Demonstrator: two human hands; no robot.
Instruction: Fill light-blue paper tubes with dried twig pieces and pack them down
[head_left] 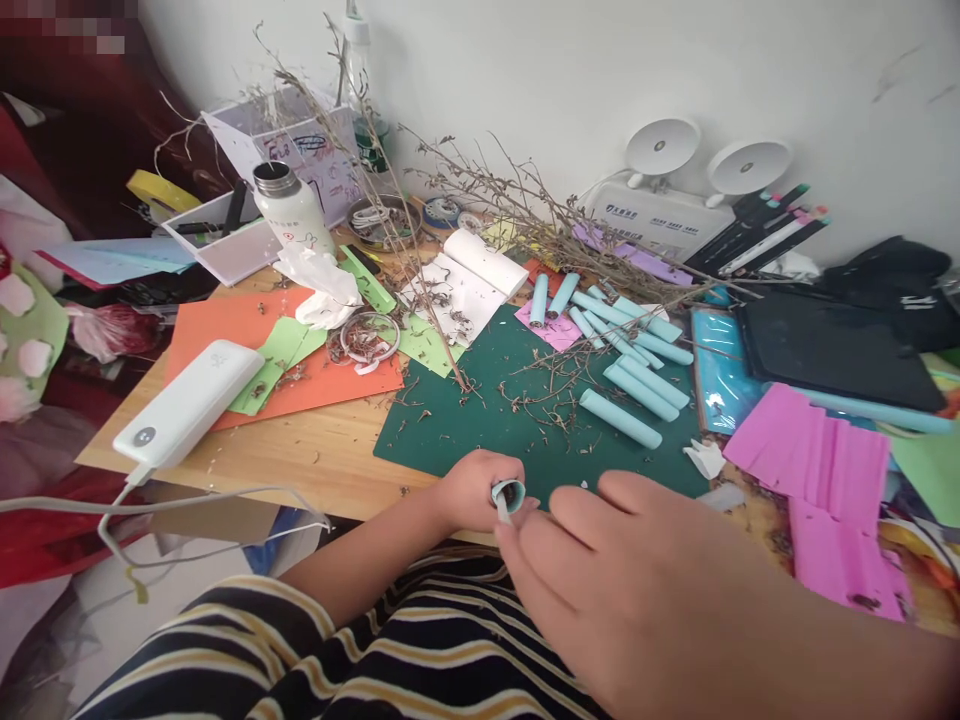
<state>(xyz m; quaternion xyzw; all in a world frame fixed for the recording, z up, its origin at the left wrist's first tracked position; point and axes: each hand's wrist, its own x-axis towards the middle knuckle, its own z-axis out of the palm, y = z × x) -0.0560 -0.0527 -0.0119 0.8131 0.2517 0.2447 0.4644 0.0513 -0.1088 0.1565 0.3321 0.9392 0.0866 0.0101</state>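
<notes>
My left hand (484, 488) is wrapped round a light blue paper tube (500, 492), its open end turned up towards me and dark bits inside. At the near side of that rim, my right hand (607, 560) pinches a small pale strip (503, 512); whether it is tape or part of the paper I cannot tell. Just beyond both hands lies a dark green cutting mat (450, 430). Several more light blue paper tubes (621, 420) lie on the mat's right side, among dry twigs (547, 385) and crumbs of dead leaf.
Left: a white power bank (191, 405) with cable, orange paper (300, 385), a white bottle (292, 215). Behind: a bundle of dry branches (517, 205) and a white box with two round discs (645, 215). Right: pink crepe paper (814, 450), a black tablet-like slab (836, 345), markers (772, 235).
</notes>
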